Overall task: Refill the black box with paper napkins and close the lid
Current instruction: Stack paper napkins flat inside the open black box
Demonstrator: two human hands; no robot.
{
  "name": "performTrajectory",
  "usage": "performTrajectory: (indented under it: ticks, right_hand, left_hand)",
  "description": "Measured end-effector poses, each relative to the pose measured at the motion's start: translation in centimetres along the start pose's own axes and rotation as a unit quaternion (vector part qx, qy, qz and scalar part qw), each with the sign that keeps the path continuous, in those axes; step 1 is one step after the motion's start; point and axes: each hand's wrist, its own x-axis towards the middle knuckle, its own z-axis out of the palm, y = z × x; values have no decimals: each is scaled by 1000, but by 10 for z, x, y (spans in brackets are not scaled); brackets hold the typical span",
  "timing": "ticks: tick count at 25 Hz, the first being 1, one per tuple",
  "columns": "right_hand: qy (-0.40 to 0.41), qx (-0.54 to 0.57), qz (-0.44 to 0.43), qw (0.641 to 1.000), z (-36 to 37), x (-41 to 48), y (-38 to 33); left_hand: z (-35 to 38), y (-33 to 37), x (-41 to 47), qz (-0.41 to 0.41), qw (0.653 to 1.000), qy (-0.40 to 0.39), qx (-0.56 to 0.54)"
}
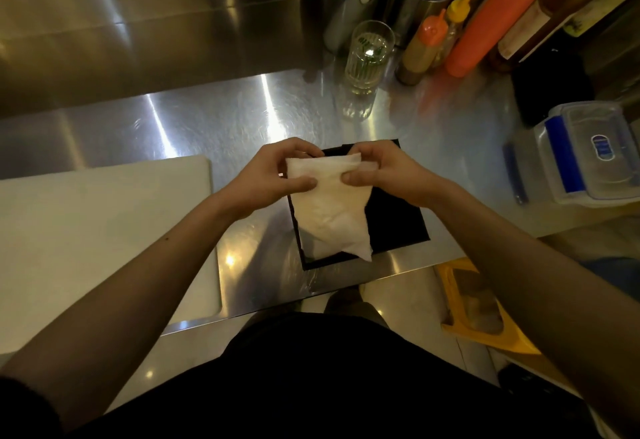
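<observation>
Forearms (138, 282) nearest | left hand (273, 175) and right hand (384, 175) pinch paper napkins (329, 217) by top edge, over black box (398, 224) on bench (207, 127) | likely soft, light, floppy; grip upper corners

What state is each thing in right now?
napkins: pinched by both hands, over box
left hand: pinching napkins
right hand: pinching napkins
box: open, on counter
glass: upright
orange-capped bottle: upright, capped
tub: lid on
</observation>
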Motion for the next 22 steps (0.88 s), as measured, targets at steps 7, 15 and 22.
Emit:
performTrajectory:
  ticks: [7,15,22]
  right_hand:
    - [-21,140,49,989,-3,-4,-16]
    - [31,-156,117,980,8,47,16]
    - [45,-241,47,968,21,49,30]
  left_hand:
    - [3,3,-24,-119,974,-18,-193]
    - [20,-34,-8,-225,965,131,28]
    - [41,-47,-18,-202,954,222,-16]
